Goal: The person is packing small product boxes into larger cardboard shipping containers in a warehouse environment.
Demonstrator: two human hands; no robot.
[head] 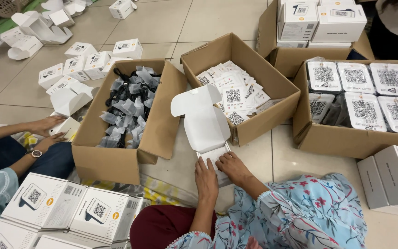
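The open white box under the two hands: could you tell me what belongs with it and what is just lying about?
In hand: left hand, right hand, open white box.
Lying about: carton of bagged cables, carton of leaflets, small boxes on the floor.

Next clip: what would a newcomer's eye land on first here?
Dead centre, the left hand and right hand press into an open white carton on the tiled floor, its lid flap standing up. Around it stand brown cardboard boxes: one of bagged black cables to the left, one of printed leaflets behind. At the left edge, another person's hands hold a smaller white box.
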